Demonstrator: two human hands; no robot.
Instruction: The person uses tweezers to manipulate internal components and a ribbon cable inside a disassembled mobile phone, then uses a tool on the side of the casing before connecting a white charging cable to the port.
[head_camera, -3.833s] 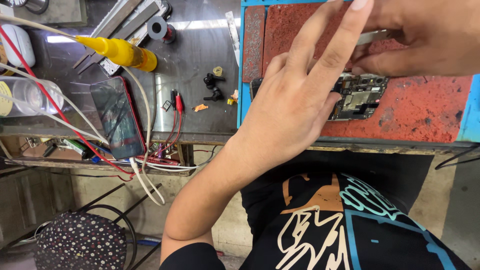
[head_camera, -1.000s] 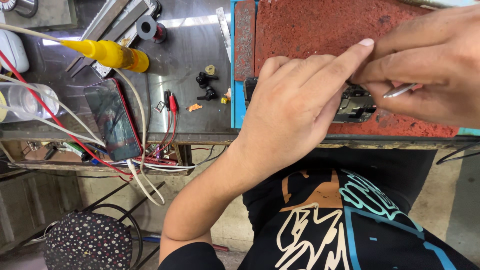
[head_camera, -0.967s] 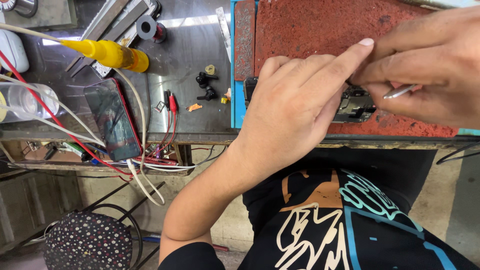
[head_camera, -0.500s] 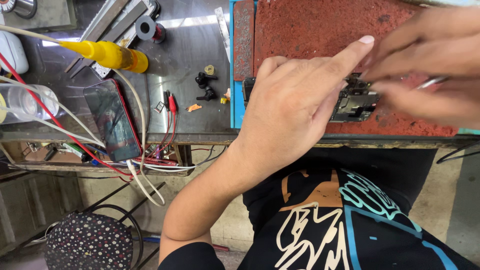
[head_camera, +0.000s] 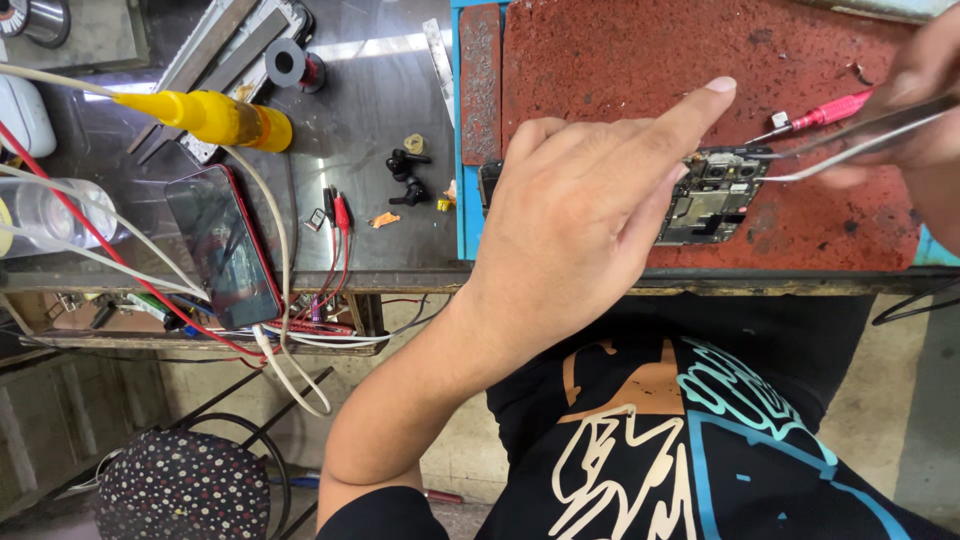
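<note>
- The opened phone (head_camera: 712, 196), its circuit board and camera modules bare, lies right of centre in the frame on the worn red mat (head_camera: 640, 60), near the bench's front edge.
- The left hand (head_camera: 585, 215) covers the phone's left part; its fingers are curled down onto it and the forefinger sticks out toward the upper right, so the hand seems to pin the phone rather than grip it.
- The right hand (head_camera: 925, 110), at the right edge of the frame, is closed on metal tweezers (head_camera: 850, 140), whose tips reach the phone's top edge by the camera modules.
- A small pink-handled screwdriver (head_camera: 820, 113) lies on the mat just above the tweezers.
- The phone looks light, stiff and flat, and with its parts exposed probably fragile; it is best steadied by the frame edges, not the board.
- Tiny parts would likely slip, so the tweezers suit them better than fingers.
- At left, a red phone (head_camera: 225, 245) and a yellow-handled tool (head_camera: 205, 115) rest on the dark bench.
</note>
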